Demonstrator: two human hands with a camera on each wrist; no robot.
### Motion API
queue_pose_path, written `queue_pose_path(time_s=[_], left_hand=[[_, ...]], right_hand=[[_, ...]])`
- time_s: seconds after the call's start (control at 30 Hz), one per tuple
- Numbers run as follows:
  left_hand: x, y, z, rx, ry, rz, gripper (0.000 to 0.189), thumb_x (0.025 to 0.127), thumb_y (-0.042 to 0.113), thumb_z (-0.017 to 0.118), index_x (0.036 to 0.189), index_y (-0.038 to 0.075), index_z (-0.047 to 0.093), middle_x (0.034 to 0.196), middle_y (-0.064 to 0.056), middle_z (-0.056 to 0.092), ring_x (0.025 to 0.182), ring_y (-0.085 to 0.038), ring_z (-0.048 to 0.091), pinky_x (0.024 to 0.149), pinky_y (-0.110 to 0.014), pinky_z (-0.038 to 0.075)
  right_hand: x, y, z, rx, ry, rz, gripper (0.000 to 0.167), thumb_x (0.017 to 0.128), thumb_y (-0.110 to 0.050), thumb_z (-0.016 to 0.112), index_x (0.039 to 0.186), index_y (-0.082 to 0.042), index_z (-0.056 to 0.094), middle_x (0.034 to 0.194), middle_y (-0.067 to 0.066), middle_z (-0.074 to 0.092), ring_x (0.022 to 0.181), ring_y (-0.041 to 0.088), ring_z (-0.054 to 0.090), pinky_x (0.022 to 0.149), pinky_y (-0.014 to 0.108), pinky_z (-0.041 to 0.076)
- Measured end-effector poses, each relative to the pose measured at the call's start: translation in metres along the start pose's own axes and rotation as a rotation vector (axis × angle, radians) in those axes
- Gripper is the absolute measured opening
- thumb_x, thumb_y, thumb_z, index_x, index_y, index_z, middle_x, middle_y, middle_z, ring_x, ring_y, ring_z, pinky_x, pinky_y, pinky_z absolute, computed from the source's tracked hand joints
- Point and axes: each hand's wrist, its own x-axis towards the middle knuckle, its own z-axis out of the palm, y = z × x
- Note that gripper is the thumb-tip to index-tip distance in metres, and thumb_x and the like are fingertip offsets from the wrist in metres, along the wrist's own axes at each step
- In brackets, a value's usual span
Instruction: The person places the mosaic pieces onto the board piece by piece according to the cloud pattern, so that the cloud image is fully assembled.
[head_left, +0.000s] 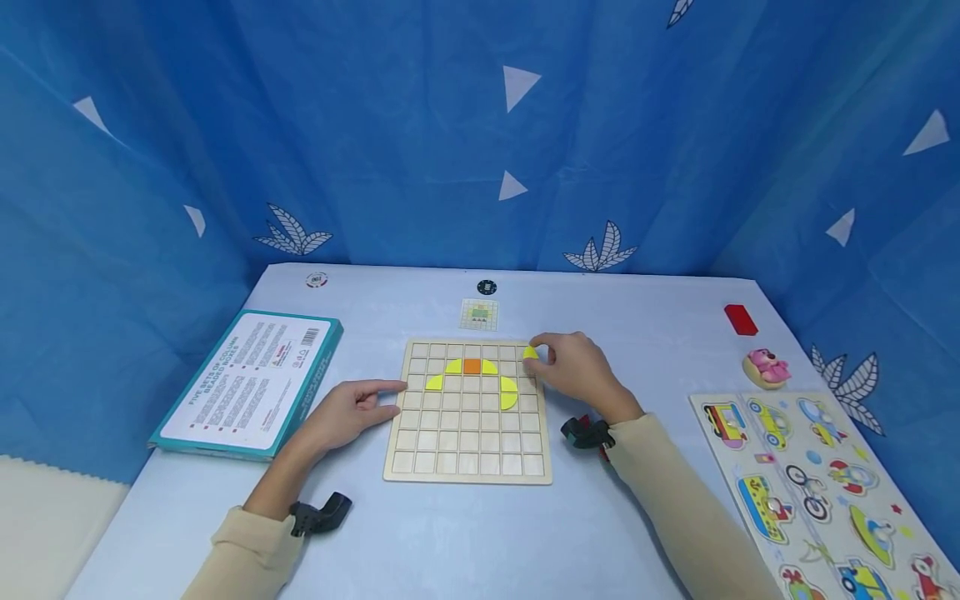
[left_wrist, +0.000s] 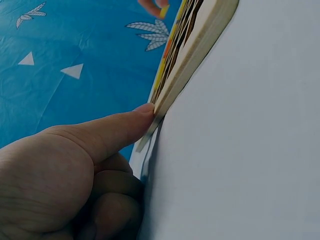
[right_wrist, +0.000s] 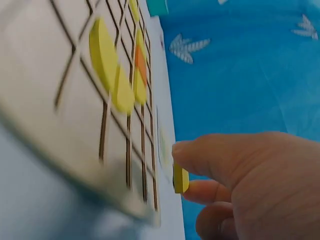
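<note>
A square wooden grid board [head_left: 468,440] lies on the table. My right hand [head_left: 581,367] pinches a small yellow quarter-round block [right_wrist: 181,178] between thumb and index finger, over the board's upper right corner. On the board, an orange square block [head_left: 472,367] sits between two yellow blocks. A single yellow block [head_left: 434,382] is lower left of them, and two yellow blocks [head_left: 508,393] stand one below the other on the right. My left hand [head_left: 345,412] touches the board's left edge with outstretched thumb and index finger; the left wrist view shows its other fingers curled under.
Behind the board lie a small pattern card [head_left: 479,315] and a dark round disc [head_left: 487,287]. A teal-edged box [head_left: 247,383] is at left. To the right are a vehicle puzzle board [head_left: 825,492], a pink toy figure [head_left: 767,367] and a red block [head_left: 741,319].
</note>
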Motion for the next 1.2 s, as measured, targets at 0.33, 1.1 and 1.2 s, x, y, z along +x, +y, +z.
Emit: queue_pose_path(time_s=[0.33,1.1,1.2], left_hand=[[0.0,0.0,0.0,-0.002,-0.001,-0.013,0.039,0.093,0.027,0.077,0.132,0.024,0.07,0.06,0.002,0.042,0.055,-0.016,0.04,0.054,-0.028,0.034],[-0.001,0.004,-0.001,0.011,-0.007,-0.007,0.037,0.094,0.026,0.076,0.131,0.023,0.071,0.06,0.002,0.041,0.055,-0.016,0.039,0.056,-0.028,0.034],[-0.001,0.004,-0.001,0.009,-0.009,-0.012,0.037,0.094,0.026,0.076,0.131,0.024,0.071,0.06,0.002,0.041,0.055,-0.016,0.039,0.056,-0.028,0.034]], right_hand=[[-0.004,-0.057,0.028,0.038,-0.131,-0.371,0.036,0.094,-0.039,0.074,0.122,-0.016,0.074,0.055,-0.011,0.045,0.05,0.005,0.041,0.052,0.026,0.032],[0.014,-0.092,0.062,0.002,-0.236,-0.555,0.036,0.096,-0.027,0.065,0.131,-0.023,0.071,0.05,-0.015,0.045,0.046,0.004,0.043,0.048,0.024,0.032],[0.014,-0.091,0.062,0.002,-0.236,-0.564,0.037,0.095,-0.024,0.064,0.132,-0.023,0.07,0.05,-0.015,0.045,0.045,0.003,0.043,0.046,0.023,0.03]])
